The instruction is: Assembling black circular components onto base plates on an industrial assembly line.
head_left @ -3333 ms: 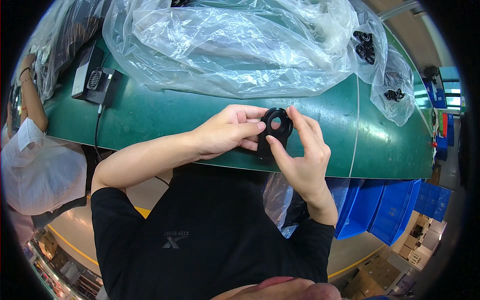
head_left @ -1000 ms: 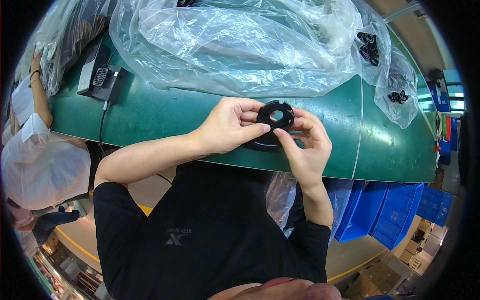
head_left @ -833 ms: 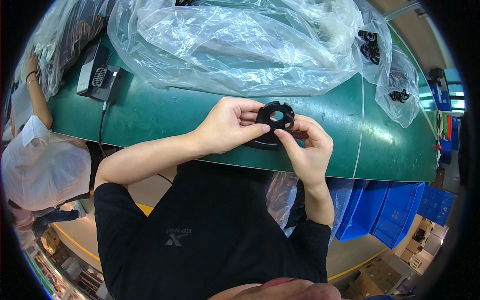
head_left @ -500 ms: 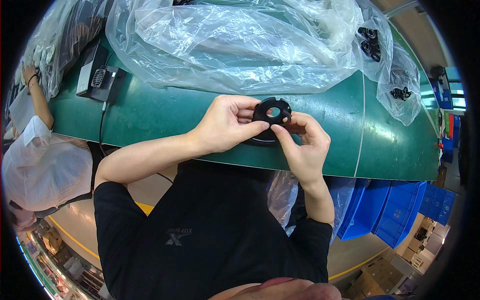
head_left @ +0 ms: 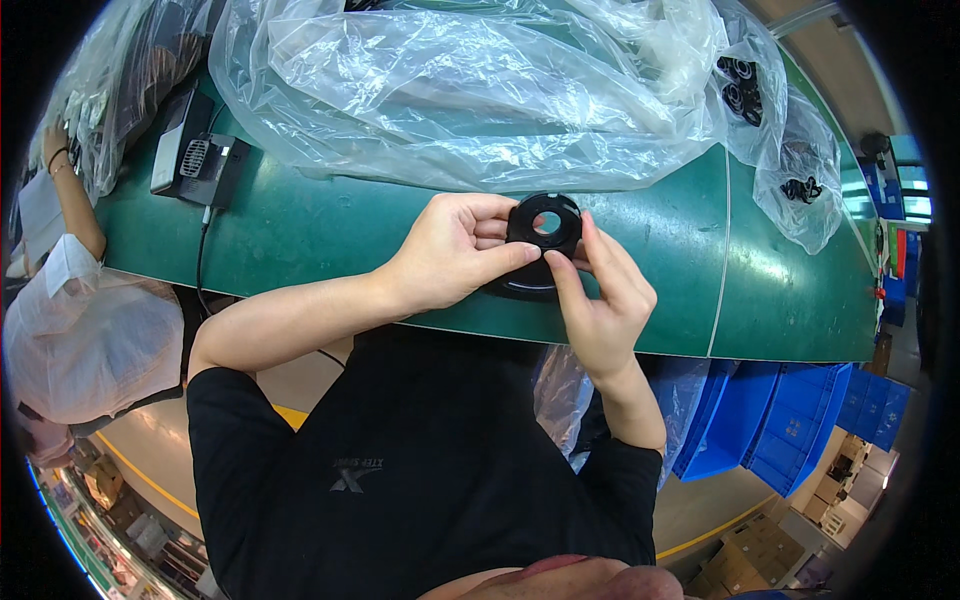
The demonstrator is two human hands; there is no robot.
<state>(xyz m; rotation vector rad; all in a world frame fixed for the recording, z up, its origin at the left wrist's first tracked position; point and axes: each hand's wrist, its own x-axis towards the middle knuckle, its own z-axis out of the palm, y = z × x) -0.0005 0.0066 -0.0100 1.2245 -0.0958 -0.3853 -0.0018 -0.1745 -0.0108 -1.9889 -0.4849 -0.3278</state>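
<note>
Between my hands is a black ring-shaped part (head_left: 546, 205) with a round hole in its middle, held up over the near side of the green table. My left hand (head_left: 452, 245) pinches its left edge, thumb on the near face and fingers curled behind. On the opposite edge, my right hand (head_left: 608, 285) has its thumb at the lower rim and its index finger along the right side. Beneath the ring, partly hidden by the hands, a black rounded piece (head_left: 530, 288) shows; whether it touches the ring I cannot tell.
Large clear plastic bags (head_left: 480, 100) cover the table's far side. Smaller bags with black parts (head_left: 740, 95) lie far right. A dark corded device (head_left: 205, 165) stands at left, near another person (head_left: 90, 330). Blue bins (head_left: 790, 420) sit below the table's right edge.
The ring has turned and now shows a smoother face. My right index finger has straightened and moved from the ring's front to its right edge. My left hand keeps its hold.
</note>
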